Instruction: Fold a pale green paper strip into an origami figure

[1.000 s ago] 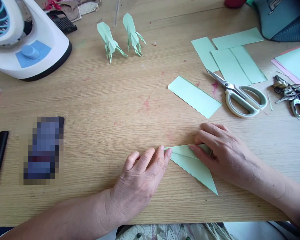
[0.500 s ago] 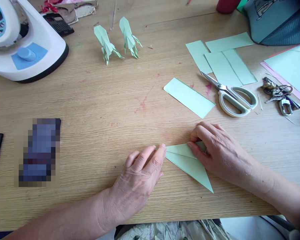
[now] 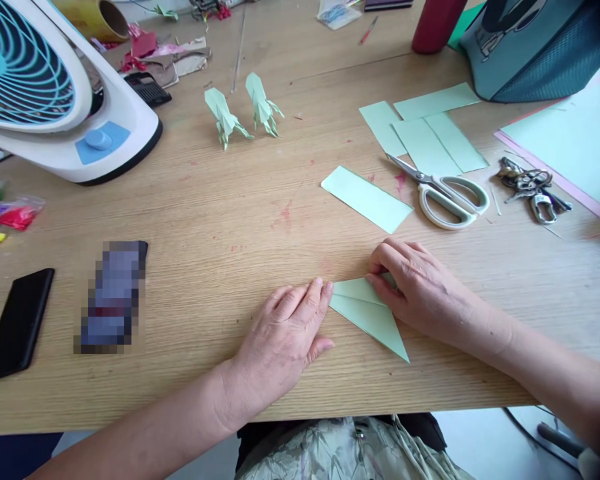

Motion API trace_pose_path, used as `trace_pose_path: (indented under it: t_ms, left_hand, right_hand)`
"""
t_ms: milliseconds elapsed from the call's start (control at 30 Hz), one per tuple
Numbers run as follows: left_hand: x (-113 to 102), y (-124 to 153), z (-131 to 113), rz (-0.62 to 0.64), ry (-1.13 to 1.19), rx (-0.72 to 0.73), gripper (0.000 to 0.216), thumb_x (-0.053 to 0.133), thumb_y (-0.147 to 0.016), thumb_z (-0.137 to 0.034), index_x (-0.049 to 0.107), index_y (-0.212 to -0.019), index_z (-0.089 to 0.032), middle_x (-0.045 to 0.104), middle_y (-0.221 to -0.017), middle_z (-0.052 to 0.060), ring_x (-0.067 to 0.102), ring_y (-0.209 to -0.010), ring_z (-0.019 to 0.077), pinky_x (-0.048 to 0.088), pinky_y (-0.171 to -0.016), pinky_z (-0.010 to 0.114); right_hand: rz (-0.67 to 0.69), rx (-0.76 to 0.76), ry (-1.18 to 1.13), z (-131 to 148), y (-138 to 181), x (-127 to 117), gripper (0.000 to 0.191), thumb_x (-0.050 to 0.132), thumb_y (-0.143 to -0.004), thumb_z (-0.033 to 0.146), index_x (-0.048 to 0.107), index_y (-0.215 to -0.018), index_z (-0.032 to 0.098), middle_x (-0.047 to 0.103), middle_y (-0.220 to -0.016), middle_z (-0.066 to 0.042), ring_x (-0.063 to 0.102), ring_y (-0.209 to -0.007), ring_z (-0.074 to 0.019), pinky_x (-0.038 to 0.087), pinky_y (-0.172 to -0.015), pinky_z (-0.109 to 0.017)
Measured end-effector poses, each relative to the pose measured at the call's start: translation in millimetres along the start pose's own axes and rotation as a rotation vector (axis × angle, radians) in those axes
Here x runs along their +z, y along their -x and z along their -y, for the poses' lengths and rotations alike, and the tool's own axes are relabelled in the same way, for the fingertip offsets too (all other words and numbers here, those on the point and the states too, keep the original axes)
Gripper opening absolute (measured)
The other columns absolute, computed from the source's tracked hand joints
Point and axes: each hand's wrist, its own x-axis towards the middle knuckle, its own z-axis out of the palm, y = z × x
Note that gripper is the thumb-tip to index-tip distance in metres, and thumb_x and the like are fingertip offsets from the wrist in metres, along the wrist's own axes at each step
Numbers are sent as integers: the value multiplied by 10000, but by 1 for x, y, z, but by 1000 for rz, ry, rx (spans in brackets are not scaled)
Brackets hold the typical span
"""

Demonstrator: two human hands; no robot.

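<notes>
A pale green folded paper (image 3: 373, 320) lies on the wooden table, pointed at the left, with a crease running along its length. My left hand (image 3: 287, 327) rests at its left point, the fingers stretched out flat over the tip and the thumb apart. On the upper right part of the paper, my right hand (image 3: 413, 283) pinches the edge between thumb and bent fingers; the corner under them is partly hidden. Beyond my hands lies a loose green paper strip (image 3: 367, 199). Scissors (image 3: 453, 197) with white and grey handles lie beside the strip, their blades partly apart.
Two folded green paper figures (image 3: 225, 119) stand further back. Several green strips (image 3: 425, 143), a bunch of keys (image 3: 530, 187) and a blue bag (image 3: 535, 60) are at the right. At the left are a white fan (image 3: 115, 100), a blurred-out phone-like object (image 3: 113, 297) and a black flat case (image 3: 17, 323).
The view has shifted, showing more of the fan and the black case. My left thumb now sticks out further from the fingers; my right hand keeps its pinch on the paper.
</notes>
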Motion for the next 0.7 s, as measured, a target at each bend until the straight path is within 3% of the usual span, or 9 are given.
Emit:
trace_pose_path:
  t_ms: [133,300,700]
  left_hand:
    - [1,0,-5,-21,-16,-34,662,512,-985,-501,478,-1444,-25,517,-1497,163,510,-1303,302,462,-1058,445]
    - [6,0,-1,-2,64,57,714,413,-1010,-526,423,-1453,34,355,-1591,213,412,-1443,285,457,-1130,399]
    - [11,2,-12,17,142,-19,800,421,-973,-602,335,-1529,-33,315,-1605,218,307,-1504,324,399,-1176,491]
  right_hand:
    - [-6,-11,-15,-1,1,1,175,488,-931,125,388,-830,226,544,-819,-17,529,-736,-176,411,-779,-322]
    - [-24,-25,-20,-3,1,1,173,490,-936,135,387,-834,229,554,-822,-20,545,-746,-185,419,-795,-331]
    - [-23,-30,-9,-4,3,1,165,474,-957,163,393,-829,227,550,-819,-23,550,-754,-191,415,-802,-333]
